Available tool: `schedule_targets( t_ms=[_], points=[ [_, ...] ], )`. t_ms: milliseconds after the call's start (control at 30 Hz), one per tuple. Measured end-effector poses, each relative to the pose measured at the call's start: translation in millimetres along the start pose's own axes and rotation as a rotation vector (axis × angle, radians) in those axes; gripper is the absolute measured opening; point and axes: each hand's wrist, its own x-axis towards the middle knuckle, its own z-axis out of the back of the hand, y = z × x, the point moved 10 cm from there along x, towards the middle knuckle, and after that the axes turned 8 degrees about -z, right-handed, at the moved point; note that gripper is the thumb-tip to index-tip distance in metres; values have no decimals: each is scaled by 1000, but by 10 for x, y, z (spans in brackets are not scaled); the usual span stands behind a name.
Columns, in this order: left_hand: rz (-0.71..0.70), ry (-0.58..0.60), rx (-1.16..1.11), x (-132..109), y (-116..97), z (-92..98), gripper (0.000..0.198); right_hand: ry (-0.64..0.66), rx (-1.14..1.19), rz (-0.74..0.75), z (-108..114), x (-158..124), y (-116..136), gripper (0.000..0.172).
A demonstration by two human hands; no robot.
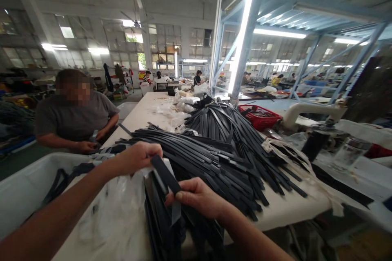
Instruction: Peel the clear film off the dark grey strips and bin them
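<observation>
My left hand (136,157) and my right hand (197,197) both pinch one black strap (163,173), held just above a bundle of black straps (165,220) hanging over the table's near edge. The left hand grips the strap's far end, the right hand its near end. A large heap of long black straps (220,147) spreads across the pale table (284,208) right behind my hands. Clear plastic wrap (113,208) lies under my left forearm.
A person in a grey shirt (73,116) sits at the table's left side. A white bin (21,187) stands at the left. A red basket (259,115), a sewing machine (315,116) and a glass jar (347,153) are at the right. Other workers sit far back.
</observation>
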Motion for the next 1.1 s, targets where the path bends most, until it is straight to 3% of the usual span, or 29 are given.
schedule_targets(
  t_ms=[167,233,300,367,467,533,600,700,967,1100],
  points=[
    [70,-167,84,265,319,257,28,-156,211,-89,246,71,16,43],
    [146,-334,175,244,368,378,32,-235,239,-85,383,110,36,42],
    [228,-454,200,122,348,346,33,-308,259,-71,524,124,26,43],
    [248,-399,43,23,293,-3,40,-360,266,-55,641,111,-4,44],
    [227,-187,-334,-95,157,-848,36,-395,260,-54,735,72,-62,45],
    [264,-157,-482,-177,126,-1283,35,-404,249,-74,749,55,-97,43],
    [297,-162,-526,-215,122,-1562,27,-414,231,-90,748,50,-108,40],
    [300,-181,-516,-214,86,-1728,19,-434,192,-82,735,49,-72,36],
    [228,-246,-396,-232,-65,-1814,20,-473,68,10,735,50,27,37],
    [287,-218,-592,-328,15,-1997,22,-472,116,6,735,69,-16,38]
  ],
)
